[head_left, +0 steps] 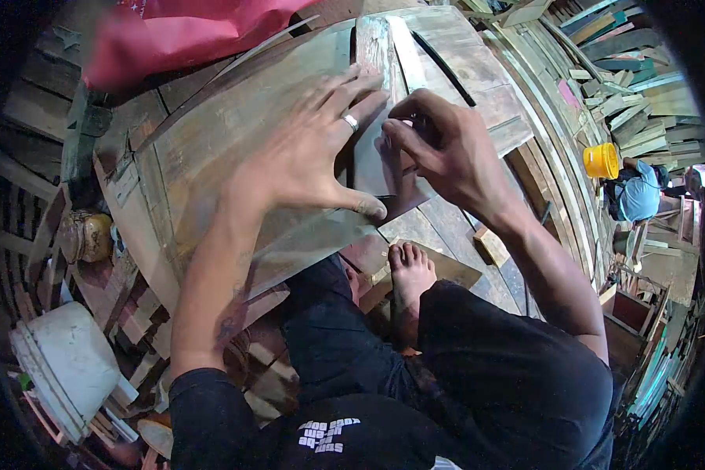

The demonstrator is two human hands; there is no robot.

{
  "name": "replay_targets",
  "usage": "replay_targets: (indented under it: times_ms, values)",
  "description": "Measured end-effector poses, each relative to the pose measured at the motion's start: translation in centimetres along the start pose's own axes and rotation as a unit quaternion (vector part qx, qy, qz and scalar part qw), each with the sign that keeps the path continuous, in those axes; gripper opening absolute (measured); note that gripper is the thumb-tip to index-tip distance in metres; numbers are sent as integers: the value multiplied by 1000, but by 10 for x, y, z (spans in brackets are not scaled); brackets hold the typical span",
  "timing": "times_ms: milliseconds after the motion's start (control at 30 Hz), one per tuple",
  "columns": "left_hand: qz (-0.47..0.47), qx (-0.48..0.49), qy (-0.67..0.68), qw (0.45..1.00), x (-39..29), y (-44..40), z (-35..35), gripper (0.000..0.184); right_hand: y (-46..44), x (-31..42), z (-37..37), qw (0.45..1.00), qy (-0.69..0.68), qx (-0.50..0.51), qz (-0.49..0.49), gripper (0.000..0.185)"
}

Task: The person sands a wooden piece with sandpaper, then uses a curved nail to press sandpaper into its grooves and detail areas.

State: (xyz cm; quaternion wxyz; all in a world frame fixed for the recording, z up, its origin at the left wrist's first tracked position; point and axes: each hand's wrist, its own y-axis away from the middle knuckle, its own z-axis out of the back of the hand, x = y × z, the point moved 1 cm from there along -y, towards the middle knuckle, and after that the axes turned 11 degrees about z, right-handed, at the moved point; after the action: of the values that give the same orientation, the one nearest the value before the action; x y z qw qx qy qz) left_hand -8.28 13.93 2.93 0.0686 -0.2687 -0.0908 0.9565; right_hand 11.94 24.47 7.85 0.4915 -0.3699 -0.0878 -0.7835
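Note:
My left hand, with a ring on one finger, lies with its fingers spread on a broad, flat brownish panel. Its thumb reaches to the panel's near right corner. Just to the right, my right hand is closed, thumb and forefinger pinched together above the panel's right edge. Something small and pale may show at those fingertips, but I cannot make it out. A worn, paint-flaked wooden strip and a white strip lie beyond the hands. Beside them is a thin black strip.
Red sheeting lies at the upper left. A white bucket is at the lower left. My bare foot rests on the planks below the hands. Stacked timber, a yellow bucket and another person are at the right.

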Motion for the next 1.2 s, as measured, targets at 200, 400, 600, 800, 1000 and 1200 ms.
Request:
replay_targets:
  times_ms: [200,400,600,800,1000,1200]
  values:
    - [11,5,-15,1000,1,-1,-2,128,-3,2,-3,998,34,34,28,21]
    - [15,-2,-14,1000,1,-2,-5,126,-16,-1,1,994,93,42,46,22]
    - [6,-25,-23,999,0,-1,-6,120,-23,2,6,994,79,63,34,19]
    - [-1,-14,-29,999,-1,-1,-1,120,-12,17,5,992,37,103,54,17]
    - [7,-1,-10,1000,0,0,0,120,-3,-9,0,990,-20,108,92,24]
    - [2,-6,35,999,2,0,-3,117,-21,-21,12,983,76,94,140,37]
